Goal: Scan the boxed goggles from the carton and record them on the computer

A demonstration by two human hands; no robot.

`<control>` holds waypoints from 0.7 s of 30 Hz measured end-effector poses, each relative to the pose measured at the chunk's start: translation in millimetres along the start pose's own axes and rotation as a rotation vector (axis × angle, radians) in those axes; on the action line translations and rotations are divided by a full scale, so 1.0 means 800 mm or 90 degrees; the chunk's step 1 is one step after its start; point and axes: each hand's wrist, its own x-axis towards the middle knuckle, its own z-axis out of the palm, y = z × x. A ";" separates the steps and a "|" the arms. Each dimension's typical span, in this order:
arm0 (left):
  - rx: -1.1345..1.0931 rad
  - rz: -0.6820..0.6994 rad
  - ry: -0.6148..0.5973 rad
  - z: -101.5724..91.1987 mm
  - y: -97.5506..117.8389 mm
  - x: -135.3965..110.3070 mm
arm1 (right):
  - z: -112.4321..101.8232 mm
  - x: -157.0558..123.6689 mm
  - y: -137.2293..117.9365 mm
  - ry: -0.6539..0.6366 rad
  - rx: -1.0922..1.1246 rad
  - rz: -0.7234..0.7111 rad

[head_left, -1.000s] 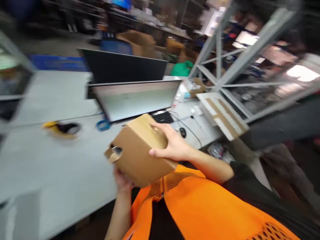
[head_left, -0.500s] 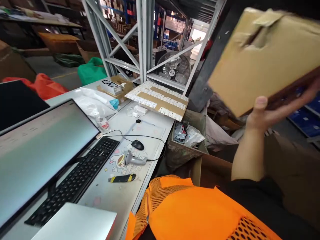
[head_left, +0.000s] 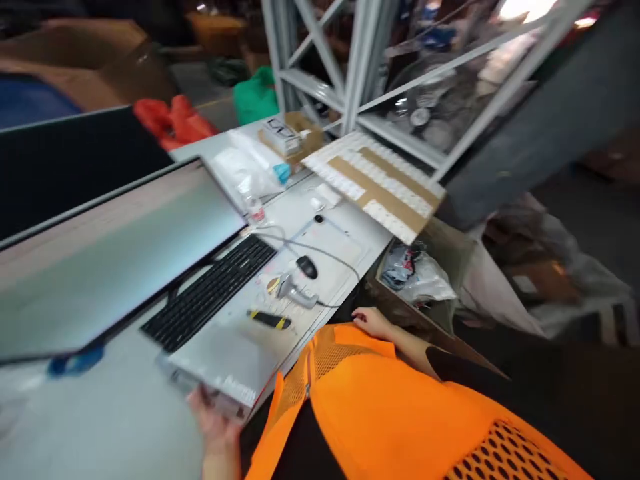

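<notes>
In the head view, a flat silver-white box (head_left: 220,357) with lettering on its front edge lies at the near side of the desk. My left hand (head_left: 215,420) grips the front side of this box, its fingers blurred and partly hidden against it. Close to my orange vest, by the desk edge, my right hand (head_left: 373,322) holds nothing, its fingers loosely bent and apart. Beyond the box are a yellow-and-black utility knife (head_left: 269,319), a grey barcode scanner (head_left: 297,291) and a black mouse (head_left: 307,267).
A monitor (head_left: 120,253) and black keyboard (head_left: 210,290) take up the left. At the back, a label-covered cardboard sheet (head_left: 380,183) overhangs the desk edge. Right of the desk stands a bin (head_left: 450,250) with plastic-wrapped items. A metal rack (head_left: 357,73) rises behind.
The cardboard box raised in my right hand has left the view, and that hand has come down empty beside the vest. My left hand has appeared at the silver-white box. The view has swung left.
</notes>
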 end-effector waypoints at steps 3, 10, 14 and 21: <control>-0.114 -0.144 -0.084 -0.011 -0.034 -0.014 | 0.108 0.036 -0.001 -0.163 0.006 -0.030; -0.286 -0.202 -0.316 -0.025 -0.127 -0.031 | 0.302 0.116 0.011 -0.343 -0.126 -0.021; -0.332 -0.172 -0.338 -0.026 -0.144 -0.039 | 0.371 0.130 0.002 -0.376 -0.200 0.014; -0.341 -0.043 -0.163 -0.001 -0.107 -0.035 | 0.428 0.112 -0.007 -0.365 -0.281 0.044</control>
